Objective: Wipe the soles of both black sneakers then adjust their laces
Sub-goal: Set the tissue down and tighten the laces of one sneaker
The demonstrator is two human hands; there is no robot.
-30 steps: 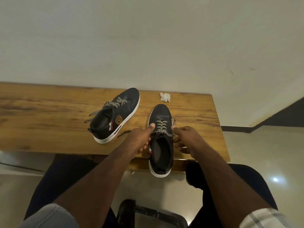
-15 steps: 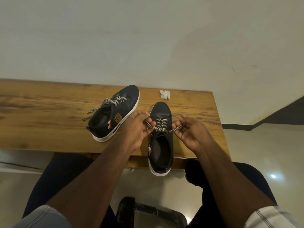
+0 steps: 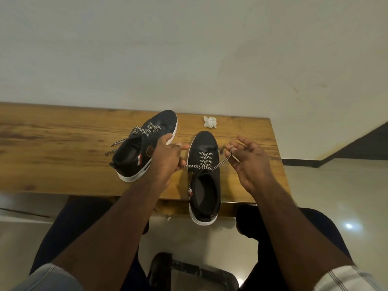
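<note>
Two black sneakers with white soles stand on a wooden table [image 3: 52, 148]. The right sneaker [image 3: 204, 185] points away from me, its heel hanging over the near edge. Its black-and-white lace [image 3: 204, 162] is stretched out to both sides. My left hand [image 3: 168, 160] pinches the left lace end and my right hand [image 3: 248, 162] pinches the right end, both held just above the shoe. The left sneaker [image 3: 142, 148] sits at an angle behind my left hand, its laces trailing loose to the left.
A crumpled white tissue [image 3: 210, 122] lies near the table's far edge by the wall. My knees are under the near edge, and a dark stool [image 3: 189, 271] shows between them on the shiny floor.
Both hands picked up the right sneaker's lace ends and drew them apart sideways, so the lace now runs taut across the shoe. The sneakers have not moved.
</note>
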